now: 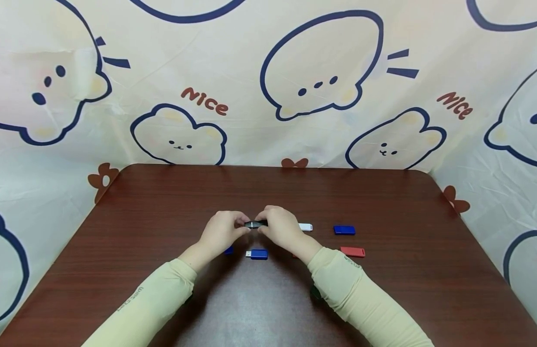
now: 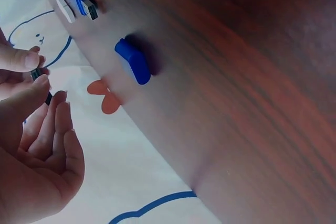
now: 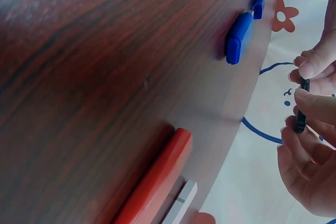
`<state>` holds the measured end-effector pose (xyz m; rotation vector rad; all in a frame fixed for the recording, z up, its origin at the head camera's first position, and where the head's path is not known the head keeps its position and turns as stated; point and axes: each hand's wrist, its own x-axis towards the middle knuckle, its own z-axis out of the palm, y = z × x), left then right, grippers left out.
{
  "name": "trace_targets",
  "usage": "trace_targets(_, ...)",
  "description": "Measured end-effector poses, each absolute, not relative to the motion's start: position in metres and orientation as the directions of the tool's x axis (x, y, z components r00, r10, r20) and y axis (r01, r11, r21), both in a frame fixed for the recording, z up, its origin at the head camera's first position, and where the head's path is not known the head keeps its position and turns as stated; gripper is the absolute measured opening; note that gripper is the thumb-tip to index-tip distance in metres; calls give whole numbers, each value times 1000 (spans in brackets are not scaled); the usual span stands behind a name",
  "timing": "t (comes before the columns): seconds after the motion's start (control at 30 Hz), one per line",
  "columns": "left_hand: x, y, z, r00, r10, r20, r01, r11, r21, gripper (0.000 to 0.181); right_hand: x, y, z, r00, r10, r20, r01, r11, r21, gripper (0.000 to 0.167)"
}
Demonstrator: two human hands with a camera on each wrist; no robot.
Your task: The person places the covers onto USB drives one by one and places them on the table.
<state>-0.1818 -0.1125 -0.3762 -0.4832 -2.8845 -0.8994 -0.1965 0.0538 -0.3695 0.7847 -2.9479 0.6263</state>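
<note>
Both hands hold a small black USB flash drive (image 1: 255,224) between them, raised over the middle of the table. My left hand (image 1: 219,233) pinches its left end between thumb and fingers, and my right hand (image 1: 283,229) pinches the right end. In the right wrist view the black flash drive (image 3: 301,114) lies across the fingertips, partly covered by the thumbs. Nearer to me lies a blue USB flash drive (image 1: 259,254) with its metal plug bare, pointing left. Left of it, a blue cap (image 2: 135,62) lies by itself; my left hand hides part of it in the head view.
A white flash drive (image 1: 306,227) lies just beyond my right hand, partly hidden. Farther right are another blue flash drive (image 1: 344,230) and a red one (image 1: 352,252). The brown table (image 1: 268,188) ends at a patterned cloth (image 1: 251,62) behind.
</note>
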Motion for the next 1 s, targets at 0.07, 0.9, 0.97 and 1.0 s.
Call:
trace_targets(0.07, -182, -113, -376, -942, 285, 180, 337, 775, 535, 12, -197, 54, -369, -871, -474, 127, -484, 789, -377, 13)
trace_targets(0.9, -182, -112, -376, -918, 322, 230, 396, 751, 529, 11, -195, 56, -367, -844, -510, 167, -531, 752, -390, 12)
trace_targets(0.97, -182, -111, -376, -917, 322, 237, 400, 745, 534, 11, -195, 57, -366, -842, -509, 178, -535, 749, -390, 12)
trace_targets(1.0, -182, -111, -376, -916, 323, 239, 401, 743, 536, 11, -195, 57, -366, -842, -508, 181, -535, 748, -392, 12)
